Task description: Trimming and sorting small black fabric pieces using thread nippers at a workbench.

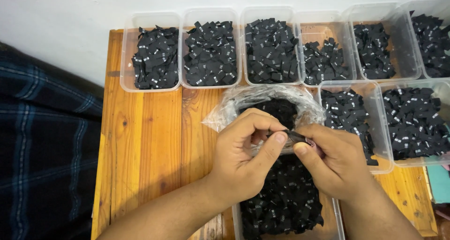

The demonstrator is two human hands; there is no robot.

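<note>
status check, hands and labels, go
Left hand and right hand together pinching one small black label. Open plastic bag of labels right behind. Full tub beneath hands.

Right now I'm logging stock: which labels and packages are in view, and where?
Small black woven labels with white print: piled in eight clear plastic tubs, six along the back, two at right.
Clear plastic bag of labels: centre, crumpled, open.
One label: pinched between left hand and right hand.
</note>
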